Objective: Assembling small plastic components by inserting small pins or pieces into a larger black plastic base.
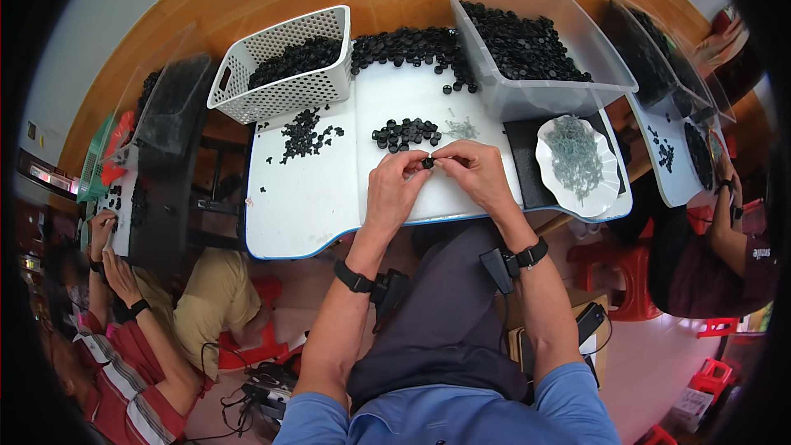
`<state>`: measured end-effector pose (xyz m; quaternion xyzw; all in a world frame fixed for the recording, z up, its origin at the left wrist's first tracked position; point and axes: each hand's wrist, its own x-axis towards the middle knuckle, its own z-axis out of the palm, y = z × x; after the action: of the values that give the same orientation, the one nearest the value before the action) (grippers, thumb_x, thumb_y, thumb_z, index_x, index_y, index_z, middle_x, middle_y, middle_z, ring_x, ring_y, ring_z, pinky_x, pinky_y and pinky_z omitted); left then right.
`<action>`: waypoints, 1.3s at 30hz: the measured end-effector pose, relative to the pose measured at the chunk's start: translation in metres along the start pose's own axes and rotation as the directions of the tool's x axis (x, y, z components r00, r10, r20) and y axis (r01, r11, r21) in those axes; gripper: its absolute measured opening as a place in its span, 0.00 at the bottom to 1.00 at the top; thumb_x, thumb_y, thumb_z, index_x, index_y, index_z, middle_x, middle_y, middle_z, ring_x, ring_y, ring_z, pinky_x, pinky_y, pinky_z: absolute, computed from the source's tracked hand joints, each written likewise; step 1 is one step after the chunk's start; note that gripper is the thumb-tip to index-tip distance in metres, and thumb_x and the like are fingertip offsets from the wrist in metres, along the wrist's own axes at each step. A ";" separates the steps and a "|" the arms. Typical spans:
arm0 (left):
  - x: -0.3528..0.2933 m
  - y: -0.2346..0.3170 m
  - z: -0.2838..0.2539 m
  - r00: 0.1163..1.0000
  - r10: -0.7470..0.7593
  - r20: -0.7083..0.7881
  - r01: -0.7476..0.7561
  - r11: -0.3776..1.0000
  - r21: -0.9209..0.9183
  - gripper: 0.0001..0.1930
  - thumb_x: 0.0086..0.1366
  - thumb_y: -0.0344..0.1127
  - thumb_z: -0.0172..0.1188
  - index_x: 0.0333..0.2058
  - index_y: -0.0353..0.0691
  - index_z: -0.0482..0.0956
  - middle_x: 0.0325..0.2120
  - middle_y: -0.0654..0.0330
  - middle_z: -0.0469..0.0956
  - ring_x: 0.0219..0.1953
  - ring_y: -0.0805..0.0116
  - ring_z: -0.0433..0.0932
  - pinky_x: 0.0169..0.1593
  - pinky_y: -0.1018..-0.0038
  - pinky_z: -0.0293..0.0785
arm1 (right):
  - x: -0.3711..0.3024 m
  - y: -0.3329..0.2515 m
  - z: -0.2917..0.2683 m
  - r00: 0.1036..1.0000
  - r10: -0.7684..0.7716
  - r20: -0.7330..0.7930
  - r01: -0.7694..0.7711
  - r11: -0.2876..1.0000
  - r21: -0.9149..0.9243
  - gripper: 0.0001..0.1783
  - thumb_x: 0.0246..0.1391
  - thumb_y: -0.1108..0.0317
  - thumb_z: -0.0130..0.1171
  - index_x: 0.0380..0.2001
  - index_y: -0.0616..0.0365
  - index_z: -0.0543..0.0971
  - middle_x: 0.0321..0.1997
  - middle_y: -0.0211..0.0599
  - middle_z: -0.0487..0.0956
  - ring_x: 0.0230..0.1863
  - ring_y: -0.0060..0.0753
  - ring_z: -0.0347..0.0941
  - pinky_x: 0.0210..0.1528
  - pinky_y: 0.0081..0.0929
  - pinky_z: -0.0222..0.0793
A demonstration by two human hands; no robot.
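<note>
My left hand (394, 188) pinches a small black round part (428, 162) between thumb and fingertips near the table's front edge. Facing it, my right hand (478, 173) has thumb and forefinger pressed together right beside that part; whatever is in this pinch is too small to make out. Just beyond my fingers lies a pile of black round caps (404, 134). To its right is a little heap of thin clear-grey pieces (462, 129). Smaller black pieces (303, 135) lie scattered on the left of the white table (309, 206).
A white perforated basket (284, 97) and a clear plastic bin (548, 99), both holding black parts, stand at the back, with more black caps (412, 45) between. A white scalloped plate (608, 166) of thin pieces sits right. Other people work at both sides, near red stools (626, 276).
</note>
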<state>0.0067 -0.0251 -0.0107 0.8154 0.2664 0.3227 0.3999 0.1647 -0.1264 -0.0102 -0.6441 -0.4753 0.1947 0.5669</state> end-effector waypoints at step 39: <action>0.001 0.000 -0.002 0.998 -0.034 0.055 0.043 0.985 -0.167 0.11 0.62 0.29 0.70 0.42 0.34 0.82 0.35 0.51 0.84 0.38 0.60 0.86 0.43 0.67 0.82 | 0.001 -0.013 0.000 0.995 -0.099 0.005 0.099 0.992 -0.073 0.06 0.52 0.77 0.70 0.35 0.59 0.89 0.34 0.34 0.87 0.30 0.21 0.79 0.31 0.19 0.72</action>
<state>0.0060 -0.0229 -0.0097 0.7816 0.2434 0.3150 0.4802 0.1601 -0.1267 0.0016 -0.6397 -0.5141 0.1494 0.5515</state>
